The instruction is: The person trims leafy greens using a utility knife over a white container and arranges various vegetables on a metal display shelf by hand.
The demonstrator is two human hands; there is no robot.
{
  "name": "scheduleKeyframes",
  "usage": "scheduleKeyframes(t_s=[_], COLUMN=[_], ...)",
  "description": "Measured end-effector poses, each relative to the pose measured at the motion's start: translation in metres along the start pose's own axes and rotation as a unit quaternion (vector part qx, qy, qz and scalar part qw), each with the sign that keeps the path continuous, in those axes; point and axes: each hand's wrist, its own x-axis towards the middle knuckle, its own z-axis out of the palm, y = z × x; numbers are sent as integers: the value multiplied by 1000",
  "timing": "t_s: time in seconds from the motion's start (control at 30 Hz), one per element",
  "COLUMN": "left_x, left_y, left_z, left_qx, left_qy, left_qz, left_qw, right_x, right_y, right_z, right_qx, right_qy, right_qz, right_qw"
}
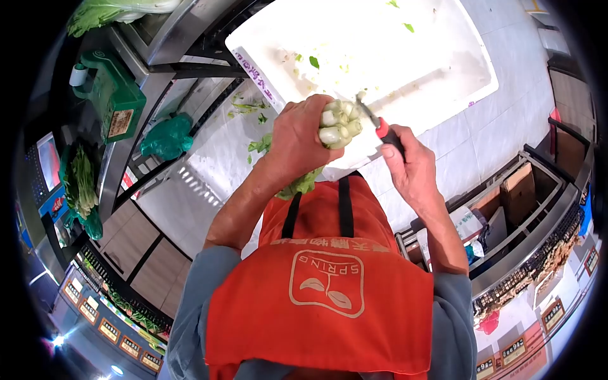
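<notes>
Several pale green vegetable stalks (339, 125) are bunched in my left hand (297, 136), their thick cut ends pointing right and their leaves hanging below near the apron. My left fingers are wrapped round the bunch. A small knife (382, 126) with a black and red handle is gripped in my right hand (410, 166). Its blade points up and left, close beside the stalk ends. Behind both hands lies a white foam box (405, 69) with green leaf scraps on its bottom.
Leaf bits lie on the tiled floor (218, 126) at the left. Further left are a teal plastic bag (168, 136), a green scale-like device (111, 95) and leafy greens (81, 180). A metal rack with cardboard (517, 193) stands at the right.
</notes>
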Motion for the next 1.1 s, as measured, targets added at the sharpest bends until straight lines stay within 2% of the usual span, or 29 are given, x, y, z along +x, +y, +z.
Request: scheduleKeyframes(t_s=[0.03,0.13,0.17,0.2,0.27,0.3,0.33,0.37,0.4,0.43,0.5,0.53,0.57,0.67,0.77,0.87,0.9,1.0,1.1], left_x=[0,3,6,8,6,5,6,5,3,2,3,3,2,2,1,0,-2,-10,-19], left_y=[-2,0,1,1,1,0,-1,0,0,-1,1,2,4,6,8,11,12,12,3], left_z=[0,-14,-20,-26,-31,-29,-28,-28,-27,-26,-25,-26,-26,-31,-35,-34,-32,-23,-12], left_qx=[24,-158,-179,-199,-227,-235,-244,-253,-252,-251,-260,-269,-278,-302,-340,-306,-282,-195,-80], left_qy=[-9,-72,-85,-98,-110,-107,-103,-106,-103,-102,-98,-95,-93,-123,-177,-189,-167,-91,9], left_qz=[3,-86,-90,-96,-86,-68,-51,-48,-46,-41,-29,-24,-20,-35,-54,-55,-49,-26,18], left_qw=[1000,981,976,970,964,964,963,960,961,962,960,958,956,945,922,931,944,976,997], right_x=[0,12,21,24,24,24,24,22,19,18,9,5,3,3,6,9,7,0,-13], right_y=[-1,19,22,31,54,50,46,39,29,17,12,10,5,-2,-11,-24,-25,-35,-38], right_z=[1,-1,-14,-12,3,6,0,-10,-18,-21,-23,-26,-33,-44,-56,-57,-52,-56,-55], right_qx=[-19,208,275,152,-99,-66,102,268,425,308,158,79,89,24,-10,-68,-64,-71,-82], right_qy=[0,-43,-125,-149,-184,-145,-148,-148,-142,-121,-92,-77,-102,-72,-96,-74,-57,-145,-38], right_qz=[-16,173,245,218,151,140,190,237,281,259,80,-14,-9,-108,-105,-87,-101,14,21], right_qw=[1000,962,921,953,966,977,965,922,848,908,980,994,991,991,990,991,991,987,996])
